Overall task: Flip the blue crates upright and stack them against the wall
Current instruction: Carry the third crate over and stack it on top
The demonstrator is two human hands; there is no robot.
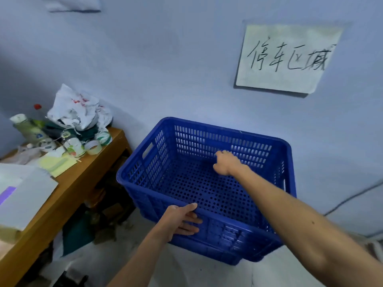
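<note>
Left hand [182, 219] grips the near rim of the blue perforated plastic crate [228, 233] mid-frame; right hand [227, 163] is inside, fingertips hidden, grip unclear.

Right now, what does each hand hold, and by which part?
The left hand grips the blue crate at its near rim, thumb on top. The right hand is inside against the far wall; a grip there cannot be told.

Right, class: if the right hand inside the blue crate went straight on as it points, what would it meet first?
Most likely the far slotted side of the blue crate; the right hand looks close to it, though depth is unclear. The wall stands just behind.
</note>
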